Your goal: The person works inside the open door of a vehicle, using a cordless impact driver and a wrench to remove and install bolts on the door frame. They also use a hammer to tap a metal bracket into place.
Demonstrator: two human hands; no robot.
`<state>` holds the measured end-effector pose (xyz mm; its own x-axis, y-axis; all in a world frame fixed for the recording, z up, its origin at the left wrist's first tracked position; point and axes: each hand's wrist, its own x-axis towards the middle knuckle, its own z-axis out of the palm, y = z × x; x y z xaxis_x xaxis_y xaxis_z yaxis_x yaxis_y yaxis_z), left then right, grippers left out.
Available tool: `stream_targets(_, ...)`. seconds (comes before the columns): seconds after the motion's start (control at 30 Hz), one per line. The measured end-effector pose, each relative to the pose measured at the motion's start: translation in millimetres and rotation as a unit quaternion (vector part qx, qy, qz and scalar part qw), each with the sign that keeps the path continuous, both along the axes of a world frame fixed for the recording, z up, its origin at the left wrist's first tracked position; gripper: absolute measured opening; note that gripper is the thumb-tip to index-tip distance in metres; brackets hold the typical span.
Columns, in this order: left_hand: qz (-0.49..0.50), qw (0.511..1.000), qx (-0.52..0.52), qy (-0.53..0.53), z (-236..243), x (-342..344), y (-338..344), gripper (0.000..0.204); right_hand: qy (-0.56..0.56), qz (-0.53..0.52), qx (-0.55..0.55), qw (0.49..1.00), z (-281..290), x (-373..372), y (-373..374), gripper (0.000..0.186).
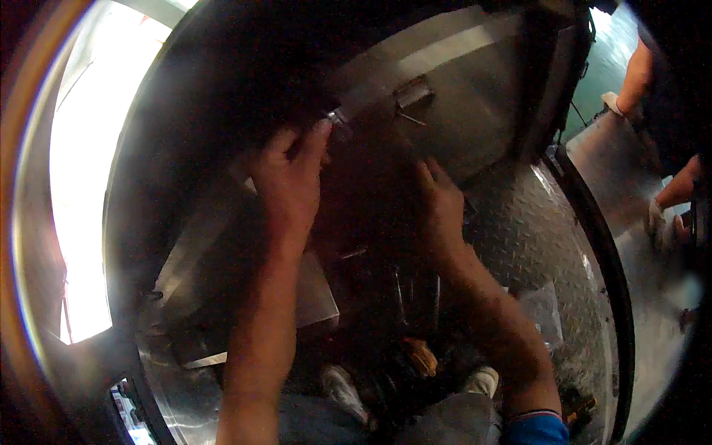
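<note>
My left hand (291, 174) is raised toward a dark recess, thumb and fingers pinched at a small shiny metal piece (337, 119). Shadow hides most of that piece and its kind. Lower and to the right, my right hand (443, 204) has its fingers curled, and whatever they may hold is lost in the dark. Beyond it, a small metal bracket (414, 92) sits on a curved metal panel (475, 96). A short thin rod (411, 119) shows just below the bracket.
Tread-plate metal (519, 222) lies to the right, with a clear plastic bag (545, 315). Near my shoes are thin metal rods (437, 300) and an orange-brown object (421, 357). A flat metal plate (315, 293) is beside my left forearm. Another person's gloved hand (656, 215) is far right.
</note>
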<state>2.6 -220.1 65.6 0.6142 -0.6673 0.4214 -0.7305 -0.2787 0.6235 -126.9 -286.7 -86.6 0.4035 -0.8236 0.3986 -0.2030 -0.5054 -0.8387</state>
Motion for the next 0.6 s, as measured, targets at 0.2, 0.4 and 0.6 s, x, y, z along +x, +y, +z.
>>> stream_targets(0.2,0.031,0.996,0.034,-0.075,3,7,-2,0.045,-0.055,-0.048,-0.166,0.983,96,49,-22,0.029)
stream_targets(0.4,0.005,0.998,-0.040,-0.049,-9,2,-3,0.033,0.003,-0.092,-0.152,0.984,101,56,-17,0.014)
stream_targets(0.6,-0.050,0.984,-0.094,0.143,-15,4,-11,0.044,-0.016,-0.084,-0.259,0.962,80,62,-29,0.021)
